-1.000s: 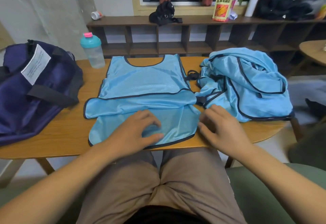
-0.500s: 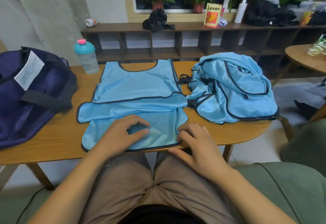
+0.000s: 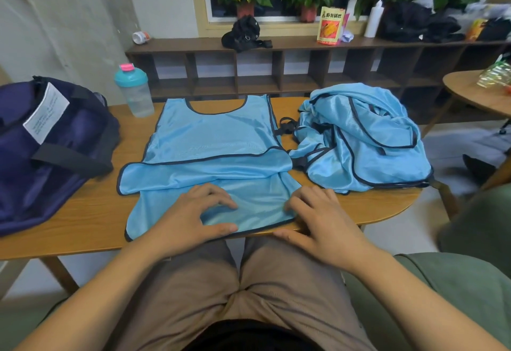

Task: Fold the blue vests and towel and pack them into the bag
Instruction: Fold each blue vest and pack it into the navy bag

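A light blue vest with dark trim lies flat in the middle of the wooden table, neck opening at the far side. My left hand rests on its near hem, fingers bent, thumb along the edge. At the vest's near right corner my right hand lies with its fingertips touching the cloth. A crumpled pile of blue vests sits to the right. The dark blue bag stands at the table's left end. No towel is visible.
A teal-lidded shaker bottle stands behind the vest's left shoulder. A low dark shelf with plants runs along the far wall. A second round table is at the right. My knees are under the near edge.
My right hand has slid from the vest's right side down to its near right corner. The left hand stays on the hem. The head camera has shifted slightly.
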### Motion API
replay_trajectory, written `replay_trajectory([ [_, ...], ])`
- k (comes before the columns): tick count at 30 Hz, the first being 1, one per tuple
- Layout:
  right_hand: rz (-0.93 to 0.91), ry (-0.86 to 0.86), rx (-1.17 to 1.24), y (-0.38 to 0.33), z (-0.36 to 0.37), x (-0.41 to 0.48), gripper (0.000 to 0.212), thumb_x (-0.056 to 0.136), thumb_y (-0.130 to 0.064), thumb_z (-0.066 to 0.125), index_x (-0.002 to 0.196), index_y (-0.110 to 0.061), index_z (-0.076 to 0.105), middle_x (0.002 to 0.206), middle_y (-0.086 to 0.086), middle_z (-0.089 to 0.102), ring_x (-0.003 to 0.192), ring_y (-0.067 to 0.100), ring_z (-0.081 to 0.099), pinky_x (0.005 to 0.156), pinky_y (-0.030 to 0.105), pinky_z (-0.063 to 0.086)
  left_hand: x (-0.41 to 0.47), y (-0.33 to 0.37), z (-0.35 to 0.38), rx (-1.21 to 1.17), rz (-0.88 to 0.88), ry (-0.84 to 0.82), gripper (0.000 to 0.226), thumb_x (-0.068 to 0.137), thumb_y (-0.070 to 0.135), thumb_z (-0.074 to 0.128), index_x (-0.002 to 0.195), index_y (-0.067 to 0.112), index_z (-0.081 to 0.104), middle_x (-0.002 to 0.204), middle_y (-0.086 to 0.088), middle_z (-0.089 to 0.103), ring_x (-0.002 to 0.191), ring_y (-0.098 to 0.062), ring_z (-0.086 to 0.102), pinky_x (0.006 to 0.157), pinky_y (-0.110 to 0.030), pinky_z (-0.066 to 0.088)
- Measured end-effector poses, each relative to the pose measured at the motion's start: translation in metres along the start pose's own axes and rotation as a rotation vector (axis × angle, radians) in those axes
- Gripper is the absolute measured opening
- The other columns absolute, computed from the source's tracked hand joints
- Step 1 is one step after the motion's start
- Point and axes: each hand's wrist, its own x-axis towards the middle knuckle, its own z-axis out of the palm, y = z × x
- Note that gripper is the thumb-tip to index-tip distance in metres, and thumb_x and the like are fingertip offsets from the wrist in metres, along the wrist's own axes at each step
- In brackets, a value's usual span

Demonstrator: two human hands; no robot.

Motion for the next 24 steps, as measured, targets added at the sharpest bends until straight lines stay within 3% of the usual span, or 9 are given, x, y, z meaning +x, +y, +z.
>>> replay_trajectory([
  [4,-0.001,0.008,-0.027,0.01,-0.008,-0.003,0.058,0.092,-0.081,0.057,0.111,-0.028,0.064,0.114,-0.006,0.05,0.096,0.014,0.044,0.084,0.038,0.042,-0.002,0.0,-0.003,-0.045,-0.01,-0.008,0.038,0.083,0.056,0.083,0.118,0.044,0.074,0.13,0.023,0.06,0.132,-0.003,0.052,0.114,-0.027,0.04],
  [6,-0.03,0.021,-0.018,0.006,-0.009,-0.005,0.052,0.095,-0.076,0.06,0.11,-0.026,0.065,0.116,-0.005,0.051,0.097,0.014,0.045,0.083,0.038,0.042,0.0,0.001,-0.004,-0.064,-0.006,-0.015,0.038,0.083,0.055,0.083,0.117,0.042,0.075,0.128,0.023,0.061,0.129,-0.003,0.055,0.112,-0.024,0.041],
  [10,-0.006,0.046,0.057,0.001,-0.007,-0.008,0.04,0.105,-0.057,0.057,0.127,-0.025,0.064,0.13,-0.006,0.054,0.112,0.015,0.054,0.092,0.037,0.044,0.017,0.006,-0.007,-0.011,-0.019,0.038,0.031,0.09,0.056,0.075,0.114,0.035,0.075,0.113,0.02,0.067,0.115,0.001,0.06,0.102,-0.023,0.046],
  [13,0.032,0.071,0.07,0.009,-0.002,-0.002,0.032,0.112,-0.042,0.048,0.134,-0.023,0.062,0.136,-0.008,0.056,0.119,0.017,0.058,0.096,0.04,0.046,0.043,0.009,0.002,0.116,0.071,0.043,0.023,0.099,0.05,0.068,0.117,0.036,0.07,0.115,0.02,0.061,0.116,0.0,0.057,0.104,-0.028,0.045],
  [17,0.076,-0.026,0.058,0.019,0.005,0.007,0.042,0.114,-0.045,0.037,0.146,-0.026,0.055,0.151,-0.01,0.054,0.134,0.015,0.054,0.108,0.035,0.043,0.077,0.008,0.022,0.3,0.154,0.035,0.025,0.104,0.044,0.058,0.128,0.039,0.062,0.126,0.023,0.053,0.123,-0.005,0.048,0.105,-0.04,0.041],
  [24,0.083,-0.047,-0.073,0.036,-0.008,-0.005,0.048,0.113,-0.057,0.031,0.127,-0.031,0.069,0.128,-0.014,0.064,0.113,0.016,0.06,0.09,0.036,0.044,0.078,-0.004,0.035,0.303,0.095,0.003,0.034,0.105,0.057,0.051,0.136,0.044,0.055,0.139,0.026,0.049,0.135,-0.003,0.041,0.11,-0.04,0.031],
])
